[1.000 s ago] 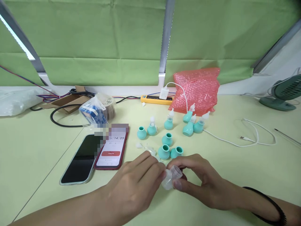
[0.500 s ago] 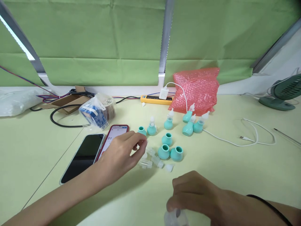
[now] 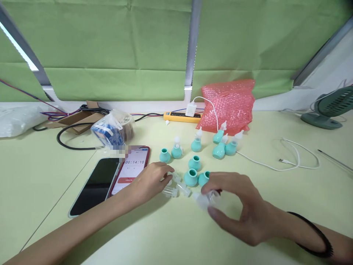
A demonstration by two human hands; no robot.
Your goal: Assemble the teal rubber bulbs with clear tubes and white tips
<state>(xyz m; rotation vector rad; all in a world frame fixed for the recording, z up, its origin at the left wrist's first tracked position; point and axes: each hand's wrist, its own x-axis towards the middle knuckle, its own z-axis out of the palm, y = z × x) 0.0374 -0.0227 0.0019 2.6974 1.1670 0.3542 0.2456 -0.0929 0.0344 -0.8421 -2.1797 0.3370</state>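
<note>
Nine teal bulbs stand or lie on the table [image 3: 154, 235]: four open bulbs [image 3: 191, 179] and five topped bulbs [image 3: 219, 151] with clear tips. Two phones [image 3: 95, 186] lie to the left. The right hand [image 3: 244, 206] curves widely, a clear cup [image 3: 214, 198] between thumb and index finger beside the front bulbs; blur hides whether it is gripped. The left hand [image 3: 149, 180] is half-curled at some clear tubes [image 3: 182, 189], its hold unclear. Half a second ago the right hand and cup were at the bottom edge.
</note>
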